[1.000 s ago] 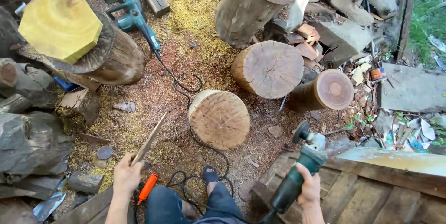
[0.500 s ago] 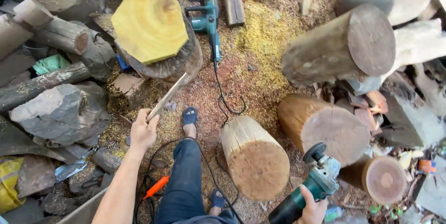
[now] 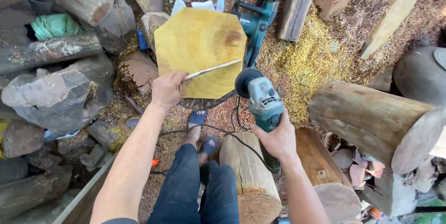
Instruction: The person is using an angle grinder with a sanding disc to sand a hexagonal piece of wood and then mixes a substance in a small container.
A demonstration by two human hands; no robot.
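My left hand (image 3: 167, 88) grips a thin flat wooden strip (image 3: 213, 69) that lies across the front of a yellow octagonal wood slab (image 3: 197, 43). The slab rests on a dark round stump whose edge (image 3: 204, 102) shows below it. My right hand (image 3: 277, 138) holds a teal and grey angle grinder (image 3: 260, 97). Its black disc (image 3: 245, 81) points toward the slab's lower right edge, just short of it. The grinder's black cord (image 3: 232, 138) runs down past my legs.
A teal electric chainsaw (image 3: 257, 17) lies behind the slab on yellow sawdust. Cut logs (image 3: 374, 122) crowd the right; one log (image 3: 248, 177) lies by my legs. Grey rocks (image 3: 55, 94) and old logs fill the left. Planks (image 3: 295, 8) lie at the back.
I have stepped up to the yellow slab. My left hand swung the strip across its face, and my right hand raised the grinder from my side up to the slab's edge.
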